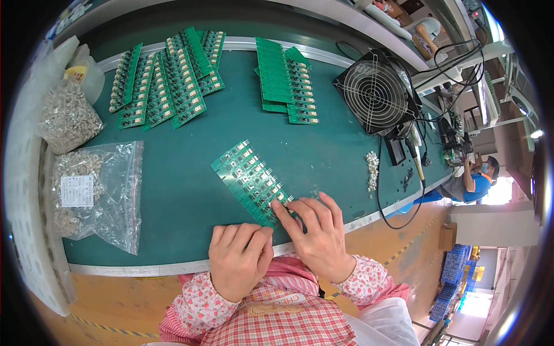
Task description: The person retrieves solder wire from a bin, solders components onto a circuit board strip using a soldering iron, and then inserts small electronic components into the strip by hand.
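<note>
On the green work mat [179, 184] lies a green circuit board panel [248, 179], slanting toward me, with rows of small white and black parts and pins along its right edge. My left hand [239, 259] is closed at the panel's near end, thumb and index finger pinching its corner. From the right, my right hand [316, 236] rests on the near right edge. Its index fingertip presses on a part there and the thumb is tucked beneath the fingers; whether a small piece sits under them is hidden.
Stacked board panels [179, 81] lie at the back left, with another stack [283, 81] at back centre. Bags of small pale parts [69, 115] stand at left. A fan [378, 92], a soldering iron [415, 153] with its cable and loose white connectors [372, 170] are at right. A co-worker [476, 181] sits farther right.
</note>
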Demonstrator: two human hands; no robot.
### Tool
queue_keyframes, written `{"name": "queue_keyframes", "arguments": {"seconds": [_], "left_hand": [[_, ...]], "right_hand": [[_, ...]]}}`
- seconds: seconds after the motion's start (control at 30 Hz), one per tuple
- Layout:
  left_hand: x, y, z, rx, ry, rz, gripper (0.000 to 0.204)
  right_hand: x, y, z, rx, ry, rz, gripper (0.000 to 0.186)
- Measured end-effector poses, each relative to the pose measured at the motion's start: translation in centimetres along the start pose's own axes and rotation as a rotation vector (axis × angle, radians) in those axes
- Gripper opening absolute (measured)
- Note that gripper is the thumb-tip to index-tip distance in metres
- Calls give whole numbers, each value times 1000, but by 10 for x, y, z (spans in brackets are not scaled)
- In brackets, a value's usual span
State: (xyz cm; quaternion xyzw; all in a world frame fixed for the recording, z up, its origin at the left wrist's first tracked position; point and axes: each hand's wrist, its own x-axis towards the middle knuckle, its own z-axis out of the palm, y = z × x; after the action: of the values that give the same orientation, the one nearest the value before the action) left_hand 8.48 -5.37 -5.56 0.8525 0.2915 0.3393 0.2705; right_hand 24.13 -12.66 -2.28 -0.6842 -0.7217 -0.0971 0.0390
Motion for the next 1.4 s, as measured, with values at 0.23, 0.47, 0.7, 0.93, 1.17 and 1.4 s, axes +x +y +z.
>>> {"name": "queue_keyframes", "arguments": {"seconds": [0.23, 0.47, 0.7, 0.93, 1.17, 1.4], "left_hand": [[-11, 3, -7, -12, 17, 16, 25], [-75, 2, -20, -36, 503, -29, 29], [-243, -99, 18, -61, 728, -1013, 12], [-466, -271, 87, 246, 149, -1707, 38], [-496, -396, 82, 264, -612, -1680, 45], [-451, -440, 57, 284, -502, -1583, 38]], "right_hand": [[2, 17, -6, 16, 48, -134, 49], [10, 6, -6, -16, 4, -199, 54], [12, -24, -13, 55, 80, -118, 47], [33, -133, -4, 331, 72, -301, 44], [39, -182, -13, 404, 78, -582, 35], [27, -203, -18, 451, 36, -652, 34]]}}
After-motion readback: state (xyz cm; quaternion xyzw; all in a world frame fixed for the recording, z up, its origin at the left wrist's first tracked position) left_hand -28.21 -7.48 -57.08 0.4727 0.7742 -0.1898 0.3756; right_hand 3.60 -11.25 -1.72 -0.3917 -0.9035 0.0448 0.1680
